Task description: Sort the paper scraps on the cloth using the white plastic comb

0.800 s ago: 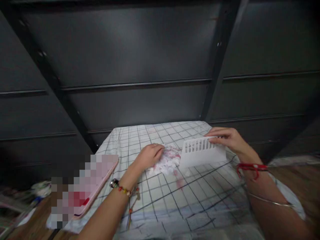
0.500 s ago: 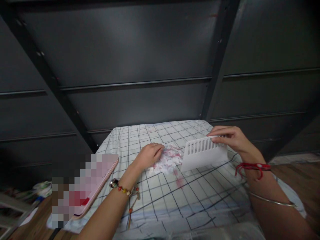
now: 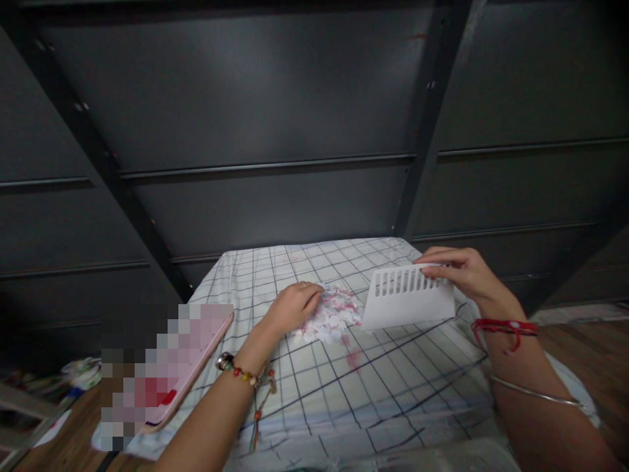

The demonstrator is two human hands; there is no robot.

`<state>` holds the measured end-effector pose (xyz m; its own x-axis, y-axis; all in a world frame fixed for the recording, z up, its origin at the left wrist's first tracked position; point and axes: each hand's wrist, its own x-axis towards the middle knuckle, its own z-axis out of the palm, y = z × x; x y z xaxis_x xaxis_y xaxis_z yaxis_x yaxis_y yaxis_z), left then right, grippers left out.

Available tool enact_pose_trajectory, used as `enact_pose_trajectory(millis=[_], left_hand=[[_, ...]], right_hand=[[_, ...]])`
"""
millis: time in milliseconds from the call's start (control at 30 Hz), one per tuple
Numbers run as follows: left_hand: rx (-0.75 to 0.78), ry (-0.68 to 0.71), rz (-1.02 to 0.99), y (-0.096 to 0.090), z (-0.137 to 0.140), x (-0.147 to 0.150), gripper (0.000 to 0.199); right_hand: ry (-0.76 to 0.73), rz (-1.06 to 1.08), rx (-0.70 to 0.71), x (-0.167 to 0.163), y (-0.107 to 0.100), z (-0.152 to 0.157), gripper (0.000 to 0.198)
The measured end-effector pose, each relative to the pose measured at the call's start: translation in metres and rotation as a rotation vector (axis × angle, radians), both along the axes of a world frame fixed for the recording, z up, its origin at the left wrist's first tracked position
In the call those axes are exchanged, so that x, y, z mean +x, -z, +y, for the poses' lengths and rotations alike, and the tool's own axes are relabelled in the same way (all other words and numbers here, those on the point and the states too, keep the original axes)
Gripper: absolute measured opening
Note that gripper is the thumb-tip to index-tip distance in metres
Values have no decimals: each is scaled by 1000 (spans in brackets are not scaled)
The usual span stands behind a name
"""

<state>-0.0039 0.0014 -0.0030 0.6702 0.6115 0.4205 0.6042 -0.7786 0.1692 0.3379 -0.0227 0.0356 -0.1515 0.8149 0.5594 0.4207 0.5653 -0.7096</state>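
Note:
A loose heap of white and pink scraps, which look like small torn paper pieces, lies on the checked cloth. Against the heap's left side rests my left hand, fingers stretched out and curved along its far edge, the fingertips partly hidden. My right hand pinches the top edge of a white slotted plastic panel between thumb and fingers. The panel stands tilted on its long lower edge, just right of the heap, with a row of slots along its top.
A dark metal panel wall rises behind the cloth-covered surface. On the left edge lies a pink flat device, partly pixelated, with a dark cable. Clear plastic shows at the near edge. Wooden floor is at the right.
My right hand has moved slightly right with the slotted panel, opening a small gap from the heap. My left hand has stayed in place.

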Motion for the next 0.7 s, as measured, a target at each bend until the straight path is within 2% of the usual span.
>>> enact_pose_trajectory(millis=[233, 400, 567, 700], left_hand=[[-25, -28, 22, -4, -2, 2, 21], [-23, -26, 26, -4, -2, 2, 21], [-20, -9, 15, -3, -2, 1, 22], [-26, -8, 17, -3, -1, 1, 22]], right_hand=[[-114, -83, 12, -22, 0, 3, 18], [-102, -16, 73, -26, 1, 1, 15], [-154, -82, 54, -35, 0, 0, 16], [-151, -44, 80, -40, 0, -1, 14]])
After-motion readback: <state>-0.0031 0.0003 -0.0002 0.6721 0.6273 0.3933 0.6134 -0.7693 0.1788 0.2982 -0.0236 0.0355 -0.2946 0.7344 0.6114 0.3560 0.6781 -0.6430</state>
